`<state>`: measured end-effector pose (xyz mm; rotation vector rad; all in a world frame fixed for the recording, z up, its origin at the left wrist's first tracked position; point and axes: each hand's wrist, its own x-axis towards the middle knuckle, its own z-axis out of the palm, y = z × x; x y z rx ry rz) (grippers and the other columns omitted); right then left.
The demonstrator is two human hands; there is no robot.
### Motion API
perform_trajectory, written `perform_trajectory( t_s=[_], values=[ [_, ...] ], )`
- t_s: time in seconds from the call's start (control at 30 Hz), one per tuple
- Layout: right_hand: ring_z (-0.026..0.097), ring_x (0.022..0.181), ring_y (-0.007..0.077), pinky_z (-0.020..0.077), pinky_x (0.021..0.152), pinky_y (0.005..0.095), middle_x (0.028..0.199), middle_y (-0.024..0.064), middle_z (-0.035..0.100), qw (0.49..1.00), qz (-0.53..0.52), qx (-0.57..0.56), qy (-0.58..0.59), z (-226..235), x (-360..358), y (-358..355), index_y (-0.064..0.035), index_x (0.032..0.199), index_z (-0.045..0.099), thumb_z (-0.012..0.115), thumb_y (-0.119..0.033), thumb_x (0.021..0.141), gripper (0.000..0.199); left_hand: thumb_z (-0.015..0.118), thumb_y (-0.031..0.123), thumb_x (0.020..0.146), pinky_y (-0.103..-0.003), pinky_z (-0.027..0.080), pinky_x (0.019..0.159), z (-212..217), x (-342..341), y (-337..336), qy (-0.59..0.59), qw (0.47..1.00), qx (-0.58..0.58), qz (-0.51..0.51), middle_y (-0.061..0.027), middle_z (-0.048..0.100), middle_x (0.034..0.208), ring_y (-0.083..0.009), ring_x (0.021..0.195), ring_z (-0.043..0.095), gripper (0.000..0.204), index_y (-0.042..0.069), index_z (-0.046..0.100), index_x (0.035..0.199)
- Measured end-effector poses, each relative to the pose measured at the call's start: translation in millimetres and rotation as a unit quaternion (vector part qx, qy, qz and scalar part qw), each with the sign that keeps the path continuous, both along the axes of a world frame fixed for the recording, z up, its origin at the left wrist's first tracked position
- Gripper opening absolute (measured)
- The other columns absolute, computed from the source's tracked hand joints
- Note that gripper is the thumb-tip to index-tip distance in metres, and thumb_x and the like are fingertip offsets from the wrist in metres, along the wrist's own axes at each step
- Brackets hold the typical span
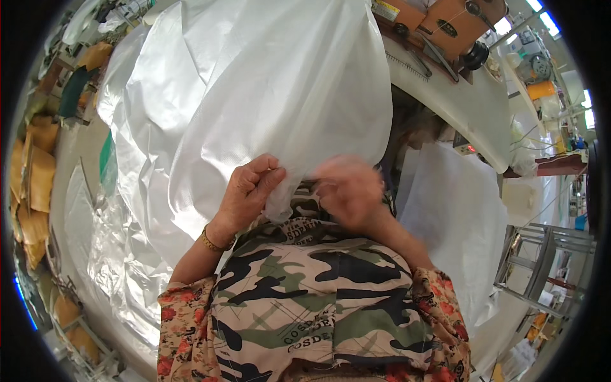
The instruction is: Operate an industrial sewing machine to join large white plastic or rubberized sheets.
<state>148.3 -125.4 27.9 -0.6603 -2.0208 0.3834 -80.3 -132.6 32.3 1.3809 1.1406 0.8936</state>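
A large sheet of shiny white fabric (254,83) spreads from the far side of the table toward my lap, with soft folds. My left hand (254,184) pinches its near edge between thumb and fingers, and a bunched bit of the sheet hangs below the fingertips. Just to the right, my right hand (349,188) is smeared by motion close to the same edge; its fingers cannot be made out, nor whether they hold anything. Beneath both hands lies a camouflage-patterned apron (305,286) over my front.
An orange-brown sewing machine (455,28) stands on a pale tabletop (439,102) at the far right. More white material (445,216) hangs below that table's edge. Crumpled silvery sheeting (121,254) lies at the left. A metal-framed stool (534,261) stands at the right.
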Motion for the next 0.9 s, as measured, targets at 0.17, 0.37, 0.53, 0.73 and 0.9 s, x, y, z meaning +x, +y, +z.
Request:
perform_trajectory(
  t_s=[0.17,0.37,0.53,0.73,0.9],
  values=[
    [0.057,0.077,0.02,0.0465,0.074,0.0306,0.087,0.0018,0.061,0.866,-0.479,0.087,0.116,-59.5,46.9,42.5,-0.0002,0.102,0.06,0.063,-0.011,0.09,0.017,0.063,0.006,0.092,-0.019,0.037,0.062,4.4,-3.1,0.1,-0.095,0.994,0.024,0.04,0.0078,0.05,0.073,-0.0018,0.069,0.042,0.006,0.001,0.06,0.091],
    [0.055,0.073,0.0305,0.045,0.068,0.0357,0.084,0.0137,0.061,0.895,-0.365,-0.257,-0.02,-70.8,47.5,9.6,0.0005,0.099,0.061,0.065,-0.011,0.086,0.017,0.064,0.0,0.089,-0.017,0.041,0.064,26.1,-3.4,6.3,-0.16,0.983,-0.087,0.002,0.0056,0.061,0.082,-0.0004,0.072,0.05,0.014,0.0,0.066,0.103],
    [0.058,0.073,0.0328,0.0465,0.068,0.0378,0.076,0.0148,0.059,0.99,-0.09,-0.112,-0.011,-1.5,24.5,-5.9,0.0013,0.087,0.06,0.067,-0.008,0.082,0.013,0.063,0.0,0.087,-0.018,0.037,0.057,37.6,7.7,6.6,-0.046,0.997,-0.012,-0.061,0.0081,0.051,0.073,-0.0002,0.064,0.043,0.023,0.0,0.066,0.11],
    [0.058,0.065,0.0343,0.0466,0.061,0.0401,0.071,0.0139,0.057,0.991,0.021,-0.088,-0.1,30.0,-13.3,-11.4,0.0002,0.079,0.056,0.066,-0.005,0.08,0.012,0.063,-0.001,0.084,-0.023,0.035,0.052,40.4,21.6,-1.7,0.03,0.996,0.059,-0.051,0.0037,0.041,0.06,-0.0045,0.057,0.036,0.011,0.001,0.064,0.095],
    [0.056,0.058,0.0329,0.0444,0.054,0.0407,0.066,0.0127,0.054,0.979,0.083,-0.124,-0.142,33.2,-25.8,-16.3,-0.0025,0.075,0.048,0.066,-0.009,0.083,0.021,0.063,-0.002,0.083,-0.025,0.042,0.054,37.2,16.8,-0.9,0.048,0.99,0.118,-0.053,-0.0027,0.053,0.062,-0.0084,0.057,0.048,0.006,0.001,0.062,0.087]
  ],
)
